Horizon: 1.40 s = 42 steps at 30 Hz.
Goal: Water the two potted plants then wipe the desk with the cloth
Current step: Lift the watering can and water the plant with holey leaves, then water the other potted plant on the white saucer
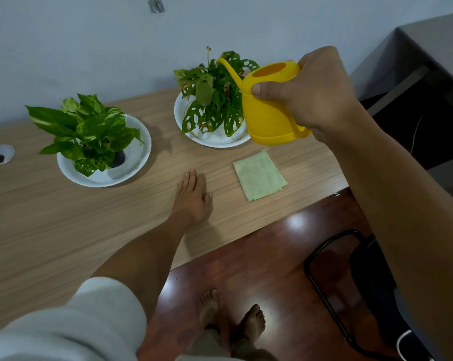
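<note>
White sleeve (71, 321) fills the lower left corner, its bare forearm running up to the left hand (194, 196), which lies flat and released on the wooden desk (50, 230), fingers straight, holding nothing. Just right of that hand, apart from it, sits the folded green cloth (259, 175), near the desk's front edge. The right hand (311, 92) is clenched around the handle of a yellow watering can (269, 110), thumb pressed on its side, the can lifted above the desk with its long spout (229, 70) angled up over the holey-leaved plant (212, 100) in a white dish (212, 142); the can's body hides part of that dish's right rim. Well to the left stands the second plant (90, 131), with variegated leaves, in its own white dish (131, 165). A round cable port (0, 154) sits at the desk's far left. Below the desk edge, two bare feet (233, 316) stand on glossy red-brown floor beside a black chair frame (324, 282).
</note>
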Tool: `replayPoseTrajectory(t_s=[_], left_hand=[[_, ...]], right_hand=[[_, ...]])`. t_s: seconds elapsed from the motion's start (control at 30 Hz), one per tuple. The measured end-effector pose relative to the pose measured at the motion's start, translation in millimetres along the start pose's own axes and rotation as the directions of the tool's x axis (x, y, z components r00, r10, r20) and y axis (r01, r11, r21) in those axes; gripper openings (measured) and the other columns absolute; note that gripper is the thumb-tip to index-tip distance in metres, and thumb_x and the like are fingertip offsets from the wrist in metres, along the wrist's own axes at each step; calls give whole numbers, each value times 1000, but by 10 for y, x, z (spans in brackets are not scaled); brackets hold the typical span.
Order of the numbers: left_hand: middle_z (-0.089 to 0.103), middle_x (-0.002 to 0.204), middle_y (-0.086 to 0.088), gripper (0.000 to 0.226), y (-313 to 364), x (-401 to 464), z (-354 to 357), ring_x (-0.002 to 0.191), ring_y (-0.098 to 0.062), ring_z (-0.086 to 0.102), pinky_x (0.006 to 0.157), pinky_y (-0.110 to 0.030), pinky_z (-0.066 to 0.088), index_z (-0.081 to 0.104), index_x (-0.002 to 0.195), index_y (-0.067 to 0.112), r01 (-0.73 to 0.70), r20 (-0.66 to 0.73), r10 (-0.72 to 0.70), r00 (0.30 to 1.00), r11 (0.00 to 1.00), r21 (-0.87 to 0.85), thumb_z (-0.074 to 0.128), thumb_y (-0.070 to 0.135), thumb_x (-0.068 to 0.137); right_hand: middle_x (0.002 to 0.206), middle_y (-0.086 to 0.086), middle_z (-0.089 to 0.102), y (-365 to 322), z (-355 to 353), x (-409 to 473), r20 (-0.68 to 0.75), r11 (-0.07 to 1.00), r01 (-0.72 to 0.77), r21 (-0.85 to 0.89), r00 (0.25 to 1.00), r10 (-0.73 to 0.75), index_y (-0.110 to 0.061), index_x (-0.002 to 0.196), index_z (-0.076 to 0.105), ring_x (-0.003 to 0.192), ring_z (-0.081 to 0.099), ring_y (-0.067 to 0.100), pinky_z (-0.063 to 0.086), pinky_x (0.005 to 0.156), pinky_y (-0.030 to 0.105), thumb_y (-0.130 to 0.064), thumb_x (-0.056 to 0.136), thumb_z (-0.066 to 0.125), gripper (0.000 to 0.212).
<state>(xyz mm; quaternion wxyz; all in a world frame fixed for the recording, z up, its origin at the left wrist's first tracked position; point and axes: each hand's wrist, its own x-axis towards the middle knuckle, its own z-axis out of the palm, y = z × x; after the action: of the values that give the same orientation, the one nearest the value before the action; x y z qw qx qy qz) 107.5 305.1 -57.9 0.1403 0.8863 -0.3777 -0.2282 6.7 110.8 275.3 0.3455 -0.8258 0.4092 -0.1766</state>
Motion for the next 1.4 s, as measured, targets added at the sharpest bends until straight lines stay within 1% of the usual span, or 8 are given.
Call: replayPoseTrajectory(t_s=[0.37, 0.53, 0.7, 0.8, 1.03, 1.13, 1.3, 1.4], left_hand=[[-6, 171, -17, 73, -18, 17, 9, 159, -28, -12, 129, -44, -7, 5, 164, 11, -8, -6, 8, 1000, 1000, -6, 31, 45, 105], [-6, 171, -17, 72, -29, 37, -20, 159, -29, -11, 129, -43, -5, 6, 164, 12, -13, 15, 13, 1000, 1000, 0, 35, 43, 106], [-3, 172, -16, 72, -58, -29, -88, 159, -30, -7, 129, -42, -3, 9, 164, 12, -16, 12, 16, 1000, 1000, -4, 35, 46, 106], [-3, 172, -14, 75, -130, -161, -132, 159, -29, -9, 129, -41, -5, 6, 163, 9, 27, -31, -26, 999, 1000, 4, 33, 49, 106], [-3, 172, -16, 77, -501, -584, -143, 159, -29, -9, 129, -41, -5, 3, 163, 6, 169, -49, -169, 984, 986, 6, 34, 48, 106], [-2, 171, -18, 77, -657, -746, -102, 159, -31, -7, 129, -43, -3, 5, 163, 6, 226, -62, -226, 972, 974, -9, 36, 46, 106], [-3, 171, -18, 76, -785, -967, -57, 159, -31, -7, 129, -43, -4, 5, 163, 7, 291, -81, -292, 953, 956, -33, 36, 45, 106], [-4, 171, -18, 75, -842, -1049, -64, 159, -30, -8, 129, -42, -5, 5, 163, 8, 315, -91, -317, 944, 948, -37, 35, 46, 106]], right_hand=[[106, 5, 54, 148, -87, -13, -4, 999, -32, -24, 999, 32, -3, 125, 59, 100, 57, 24, 40, 74, 32, -59, 67, 90, 86], [120, 12, 65, 209, -19, -48, -50, 999, -49, 15, 998, 49, -3, 126, 60, 109, 65, 29, 43, 75, 33, -60, 65, 91, 89], [115, 10, 67, 223, 82, -157, -53, 997, -39, 70, 998, 43, -5, 120, 63, 104, 66, 26, 42, 71, 28, -60, 66, 89, 81], [111, 5, 67, 191, 111, -231, -42, 994, -26, 103, 999, 31, -11, 114, 66, 99, 65, 20, 45, 70, 28, -54, 71, 90, 65], [114, 7, 71, -42, 177, -412, 8, 987, 53, 153, 998, -55, -13, 119, 68, 104, 69, 24, 57, 82, 36, -76, 47, 81, 97], [102, 2, 65, -146, 227, -462, 56, 987, 84, 137, 994, -92, -10, 111, 65, 95, 66, 21, 45, 71, 30, -63, 60, 88, 77], [105, 4, 71, -367, 417, -619, 89, 973, 171, 153, 979, -185, -9, 113, 68, 98, 70, 22, 57, 77, 37, -71, 49, 81, 90], [99, 5, 67, -462, 548, -687, 126, 962, 206, 178, 965, -230, -5, 112, 68, 94, 68, 22, 44, 68, 28, -67, 54, 84, 86]])
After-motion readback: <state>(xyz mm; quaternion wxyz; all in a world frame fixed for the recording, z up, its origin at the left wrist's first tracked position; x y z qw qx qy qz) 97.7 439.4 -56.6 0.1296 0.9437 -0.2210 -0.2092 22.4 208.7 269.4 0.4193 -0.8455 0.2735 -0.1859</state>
